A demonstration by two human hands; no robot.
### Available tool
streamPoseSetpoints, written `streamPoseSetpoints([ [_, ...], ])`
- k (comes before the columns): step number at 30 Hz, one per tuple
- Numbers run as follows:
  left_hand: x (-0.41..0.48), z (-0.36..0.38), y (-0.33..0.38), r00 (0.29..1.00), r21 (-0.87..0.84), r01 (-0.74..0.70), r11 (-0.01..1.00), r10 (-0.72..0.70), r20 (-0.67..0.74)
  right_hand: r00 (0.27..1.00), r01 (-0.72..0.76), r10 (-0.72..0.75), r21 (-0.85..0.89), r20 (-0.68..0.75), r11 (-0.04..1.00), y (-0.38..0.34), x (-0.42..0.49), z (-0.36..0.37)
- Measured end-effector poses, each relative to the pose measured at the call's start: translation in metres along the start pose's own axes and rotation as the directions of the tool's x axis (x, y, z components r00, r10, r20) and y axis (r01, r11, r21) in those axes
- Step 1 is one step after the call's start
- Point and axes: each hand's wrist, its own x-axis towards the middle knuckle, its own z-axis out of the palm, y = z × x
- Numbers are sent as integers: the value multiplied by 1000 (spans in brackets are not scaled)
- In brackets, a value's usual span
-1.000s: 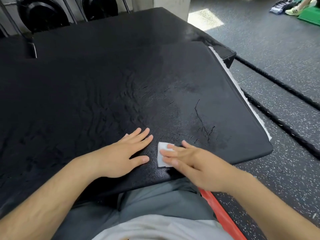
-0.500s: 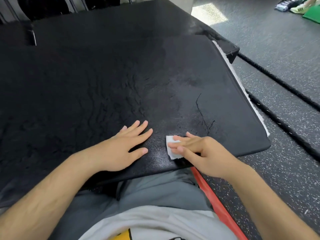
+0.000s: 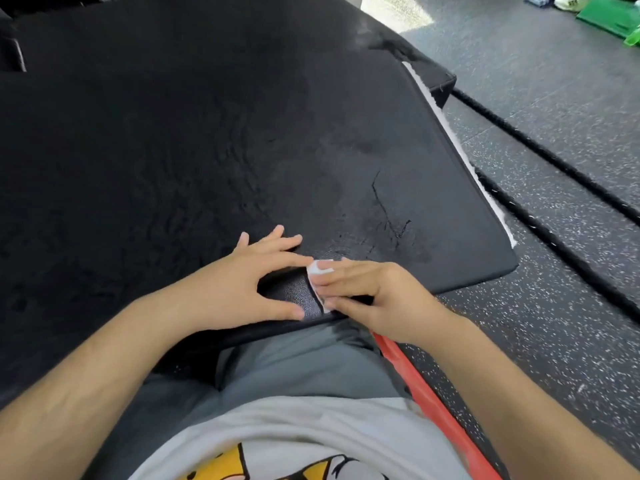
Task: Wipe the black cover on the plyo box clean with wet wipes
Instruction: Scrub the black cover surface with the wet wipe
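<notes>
- Upper left: dark object (image 3: 12, 53) cut off by frame edge, unidentifiable.
- Black cover (image 3: 207, 150) fills left and centre. Wrinkled, cracked centre right.
- Left hand (image 3: 242, 289) flat on cover at near edge, fingers spread, grasping nothing.
- Wet wipe (image 3: 319, 269) at centre, mostly hidden under right hand (image 3: 374, 296). Bent fingers and thumb clamp it to cover.
- Right: speckled floor (image 3: 554, 323), ropes (image 3: 540, 157).
- Upper right: green object (image 3: 609, 19) cut off.

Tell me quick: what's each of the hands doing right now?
Left hand: open, fingers spread flat on the black cover.
Right hand: closed on the wet wipe, fingers and thumb holding it against the cover's near edge.
</notes>
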Motion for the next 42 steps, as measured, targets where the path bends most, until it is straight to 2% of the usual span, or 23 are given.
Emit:
streamPoseSetpoints([
  [3,0,5,3,995,190,-20,982,1,99,1000,6,-6,6,-20,1000,9,-17,-10],
  [5,-3,2,-3,991,242,-41,969,8,135,999,-20,20,-23,-27,1000,24,-40,-22],
  [9,-7,-4,-7,974,337,-79,938,1,225,991,14,-53,-303,-121,953,47,-65,-23],
  [11,-7,0,-3,971,419,-91,903,-12,237,973,47,-127,-372,-195,927,52,-65,-13],
  [13,-9,1,1,973,392,-92,915,-2,232,960,66,-168,-400,-226,914,54,-62,-4],
  [20,-20,-15,0,977,144,-91,985,60,207,951,78,-196,-425,-240,902,46,-47,-11],
  [30,-25,-18,-10,980,136,-134,982,111,162,931,98,-227,-405,-285,909,43,-38,0],
  [36,-43,-34,-33,993,102,-95,990,88,78,906,161,-288,-377,-310,912,34,-11,25],
  [42,-52,-57,-78,990,60,-45,997,52,-131,892,201,-327,-375,-313,905,31,46,49],
])
